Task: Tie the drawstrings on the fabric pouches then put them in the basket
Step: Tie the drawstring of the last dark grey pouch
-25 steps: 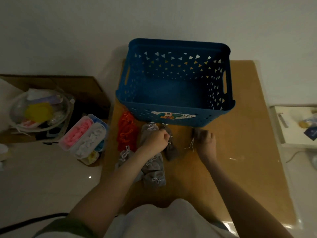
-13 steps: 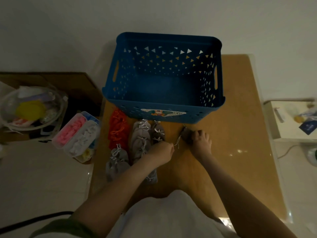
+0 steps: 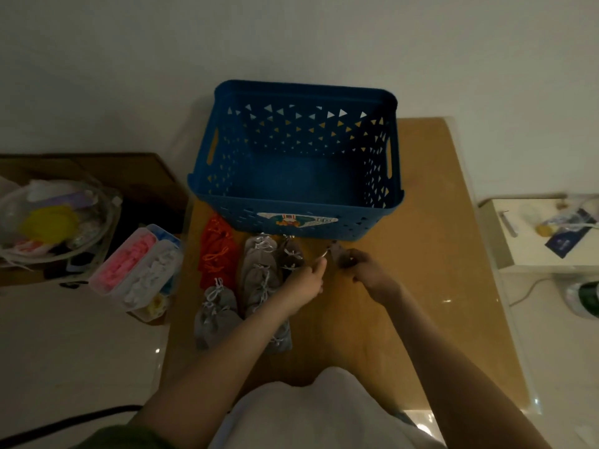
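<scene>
Left hand (image 3: 304, 283) slid over, now pinching thin white drawstring (image 3: 321, 255) w/ right hand (image 3: 368, 272) gripping small grey fabric pouch (image 3: 337, 252). I'd say tying's starting, blue plastic basket (image 3: 324, 207) empty atm.

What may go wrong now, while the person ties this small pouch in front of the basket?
1. The light is dim and the drawstring is thin. The left hand seems to pinch it while the right hand holds the pouch, so the knot may come out loose.
2. The left forearm passes over the grey pouches. Pulling the string sideways may drag some of them out of place on the table.
</scene>
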